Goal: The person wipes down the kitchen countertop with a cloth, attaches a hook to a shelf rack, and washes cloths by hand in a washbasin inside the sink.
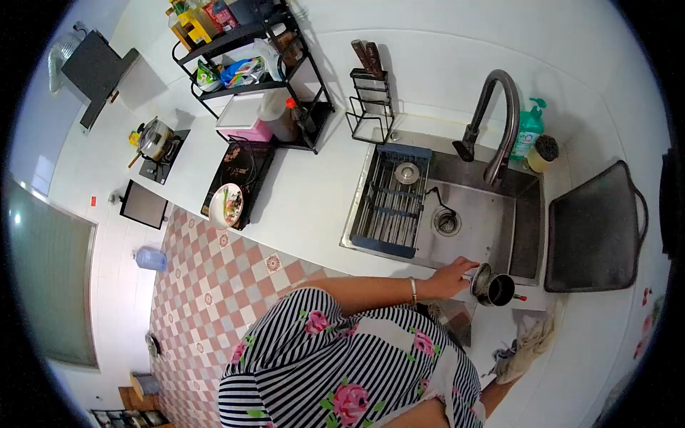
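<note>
We see the left hand [451, 278] closed around the handle end of a small metal pot [499, 290], which hangs by the front edge of the sink [471, 246], near its right corner. The pot lies just past the fingers, to the right of that hand, with its dark round mouth in view. Its long axis runs from the grip across to the right and slightly back toward our striped shirt [349, 399], ending in a thin red tip [521, 297] on the far side from the fingers.

Of our 2 hands, the left is the nearer, already on the pot; the right hand [519, 360] is apart from it, lower in the view and a little to the right. A beige cloth [535, 342] covers or fills that right hand, and we cannot tell whether its fingers are closed.

Beyond the pot, a drying rack [392, 247] spans the left part of the sink, and the tap [508, 107] arches at the back beside a green soap bottle [528, 132]. A dark board [596, 228] lies to the right of the sink.
</note>
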Action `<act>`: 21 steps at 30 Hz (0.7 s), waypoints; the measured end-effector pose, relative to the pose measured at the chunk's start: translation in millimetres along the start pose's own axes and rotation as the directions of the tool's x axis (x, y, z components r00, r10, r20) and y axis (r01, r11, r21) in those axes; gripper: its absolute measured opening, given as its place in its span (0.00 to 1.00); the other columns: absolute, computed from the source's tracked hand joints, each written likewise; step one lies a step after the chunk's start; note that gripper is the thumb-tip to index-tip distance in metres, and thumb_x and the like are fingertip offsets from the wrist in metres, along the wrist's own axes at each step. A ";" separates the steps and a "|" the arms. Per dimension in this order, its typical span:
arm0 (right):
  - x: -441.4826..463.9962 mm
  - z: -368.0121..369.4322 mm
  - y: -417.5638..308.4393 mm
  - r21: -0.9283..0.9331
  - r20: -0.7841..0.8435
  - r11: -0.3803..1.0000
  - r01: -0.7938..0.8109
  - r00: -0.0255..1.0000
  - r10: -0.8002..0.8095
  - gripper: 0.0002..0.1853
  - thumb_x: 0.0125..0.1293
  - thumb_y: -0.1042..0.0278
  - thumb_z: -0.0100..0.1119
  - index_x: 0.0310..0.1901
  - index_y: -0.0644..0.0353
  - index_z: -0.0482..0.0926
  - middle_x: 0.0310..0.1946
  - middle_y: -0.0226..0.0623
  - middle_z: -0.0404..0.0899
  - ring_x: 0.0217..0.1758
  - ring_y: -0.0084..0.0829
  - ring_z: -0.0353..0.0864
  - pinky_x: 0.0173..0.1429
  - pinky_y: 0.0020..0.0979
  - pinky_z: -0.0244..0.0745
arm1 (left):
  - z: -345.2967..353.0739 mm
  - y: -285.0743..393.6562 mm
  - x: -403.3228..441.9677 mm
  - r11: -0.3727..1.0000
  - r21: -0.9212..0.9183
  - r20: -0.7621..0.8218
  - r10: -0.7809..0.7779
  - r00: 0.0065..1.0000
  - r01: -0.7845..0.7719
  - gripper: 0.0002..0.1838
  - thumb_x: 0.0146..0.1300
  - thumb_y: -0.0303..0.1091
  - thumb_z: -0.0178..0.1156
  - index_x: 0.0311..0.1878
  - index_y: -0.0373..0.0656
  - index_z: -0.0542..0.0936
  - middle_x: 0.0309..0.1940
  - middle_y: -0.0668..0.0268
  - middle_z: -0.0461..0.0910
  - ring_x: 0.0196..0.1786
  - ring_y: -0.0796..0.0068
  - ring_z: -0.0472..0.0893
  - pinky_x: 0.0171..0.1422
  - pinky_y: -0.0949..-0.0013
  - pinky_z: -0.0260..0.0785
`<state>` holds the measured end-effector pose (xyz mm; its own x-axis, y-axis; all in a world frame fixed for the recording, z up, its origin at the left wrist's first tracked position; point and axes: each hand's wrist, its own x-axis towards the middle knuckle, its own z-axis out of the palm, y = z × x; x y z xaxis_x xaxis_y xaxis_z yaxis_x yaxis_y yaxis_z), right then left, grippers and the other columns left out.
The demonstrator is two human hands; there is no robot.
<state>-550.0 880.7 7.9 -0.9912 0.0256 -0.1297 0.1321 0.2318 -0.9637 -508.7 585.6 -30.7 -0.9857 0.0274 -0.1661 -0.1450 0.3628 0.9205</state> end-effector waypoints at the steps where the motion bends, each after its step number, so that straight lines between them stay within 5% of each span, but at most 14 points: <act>1: -3.3 1.2 -10.3 -0.182 -0.024 0.978 0.105 0.993 -0.111 0.22 0.65 0.59 0.47 0.57 0.62 0.68 0.59 0.41 0.63 0.60 0.38 0.65 0.59 0.38 0.67 | 2.2 1.4 1.2 1.000 0.008 0.018 0.005 1.000 -0.005 0.25 0.62 0.32 0.47 0.63 0.39 0.61 0.54 0.53 0.62 0.50 0.56 0.71 0.54 0.62 0.65; 4: -18.1 -1.0 -39.5 -0.561 0.086 0.712 0.423 0.885 -0.458 0.21 0.65 0.61 0.48 0.57 0.63 0.68 0.62 0.42 0.60 0.62 0.38 0.64 0.60 0.38 0.66 | 13.0 -6.7 14.5 0.995 0.026 -0.015 0.092 0.996 -0.091 0.29 0.59 0.39 0.55 0.61 0.37 0.62 0.53 0.51 0.65 0.52 0.53 0.70 0.55 0.61 0.64; 7: -34.7 2.8 -67.2 -0.789 0.356 0.186 0.585 0.683 -0.638 0.21 0.64 0.63 0.49 0.57 0.63 0.68 0.64 0.43 0.58 0.64 0.37 0.62 0.61 0.38 0.65 | 28.4 -25.3 21.5 0.999 0.042 0.072 0.004 0.997 -0.007 0.35 0.53 0.46 0.63 0.59 0.36 0.64 0.52 0.50 0.69 0.51 0.53 0.73 0.54 0.58 0.66; 8: -38.8 3.3 -73.5 -0.816 0.411 0.066 0.574 0.657 -0.632 0.21 0.64 0.64 0.50 0.56 0.63 0.68 0.65 0.43 0.57 0.64 0.37 0.62 0.61 0.38 0.65 | 32.8 -24.7 12.4 1.000 0.000 0.019 -0.012 1.000 0.012 0.32 0.47 0.43 0.66 0.55 0.40 0.67 0.41 0.50 0.76 0.45 0.55 0.77 0.50 0.58 0.68; 9: -41.5 0.6 -73.0 -0.835 0.415 0.051 0.548 0.687 -0.597 0.21 0.64 0.64 0.50 0.56 0.64 0.69 0.66 0.43 0.56 0.65 0.37 0.62 0.61 0.37 0.65 | 38.0 -35.5 16.6 0.996 -0.052 0.081 0.073 0.994 -0.069 0.35 0.41 0.49 0.71 0.49 0.39 0.69 0.39 0.51 0.77 0.43 0.56 0.78 0.47 0.59 0.69; 10: -29.2 -2.1 -51.3 -0.816 0.349 0.192 0.545 0.731 -0.587 0.20 0.66 0.64 0.48 0.56 0.63 0.68 0.61 0.41 0.61 0.61 0.36 0.64 0.60 0.37 0.66 | 27.8 -22.3 6.6 0.991 -0.112 -0.020 -0.076 0.997 0.073 0.37 0.38 0.53 0.72 0.47 0.39 0.70 0.36 0.53 0.78 0.41 0.56 0.79 0.45 0.58 0.70; 11: -15.7 -11.7 -9.3 -0.690 0.210 0.521 0.502 0.828 -0.520 0.19 0.67 0.64 0.45 0.56 0.63 0.68 0.57 0.40 0.65 0.56 0.35 0.67 0.58 0.36 0.67 | 28.7 -34.1 10.4 0.999 -0.027 -0.017 -0.025 1.000 0.024 0.37 0.38 0.53 0.72 0.47 0.38 0.70 0.34 0.53 0.78 0.38 0.57 0.79 0.44 0.59 0.71; 12: -12.2 -35.6 38.4 -0.289 0.066 0.876 0.385 0.921 -0.383 0.18 0.68 0.63 0.43 0.56 0.62 0.68 0.53 0.38 0.69 0.52 0.34 0.70 0.57 0.35 0.68 | 20.5 -22.3 12.0 0.998 -0.055 -0.024 -0.002 1.000 0.001 0.32 0.43 0.48 0.70 0.46 0.37 0.71 0.35 0.54 0.77 0.38 0.59 0.78 0.43 0.61 0.71; 13: -15.9 -51.0 78.3 0.226 -0.006 0.954 0.194 0.980 -0.198 0.18 0.70 0.63 0.41 0.56 0.62 0.67 0.48 0.37 0.74 0.48 0.34 0.73 0.55 0.34 0.69 | 12.8 -9.5 12.2 0.996 -0.082 -0.032 0.020 0.999 -0.023 0.27 0.47 0.42 0.68 0.45 0.36 0.71 0.35 0.55 0.77 0.38 0.60 0.78 0.42 0.62 0.71; 14: -16.6 -31.8 67.9 0.798 0.018 0.598 -0.081 0.994 0.111 0.18 0.70 0.62 0.41 0.56 0.61 0.68 0.48 0.37 0.75 0.47 0.35 0.74 0.53 0.34 0.71 | 14.1 -17.6 17.4 0.997 -0.053 -0.064 0.059 0.996 -0.062 0.23 0.50 0.38 0.67 0.45 0.35 0.72 0.36 0.55 0.76 0.39 0.62 0.78 0.40 0.63 0.72; 18: -28.5 -22.8 25.8 0.934 0.142 0.301 -0.193 0.973 0.183 0.21 0.66 0.59 0.46 0.56 0.61 0.68 0.49 0.40 0.76 0.51 0.39 0.75 0.55 0.37 0.72 | -4.0 -6.3 9.1 0.997 0.036 -0.044 0.068 0.997 -0.067 0.19 0.51 0.30 0.63 0.46 0.35 0.72 0.38 0.58 0.74 0.40 0.66 0.78 0.41 0.65 0.72; 21: -30.0 -30.3 53.7 0.960 0.129 0.226 -0.167 0.976 0.174 0.20 0.66 0.60 0.46 0.57 0.62 0.68 0.49 0.40 0.75 0.51 0.38 0.75 0.55 0.36 0.72 | -8.9 5.6 5.7 0.999 0.006 -0.008 0.043 0.999 -0.043 0.22 0.49 0.28 0.63 0.49 0.36 0.71 0.41 0.59 0.72 0.41 0.69 0.78 0.42 0.66 0.72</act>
<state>-513.4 921.8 -32.8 -0.9438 -0.0603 -0.3250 0.2010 -0.8852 -0.4195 -515.9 579.5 -23.3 -0.9918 0.0355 -0.1230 -0.1016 0.3671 0.9246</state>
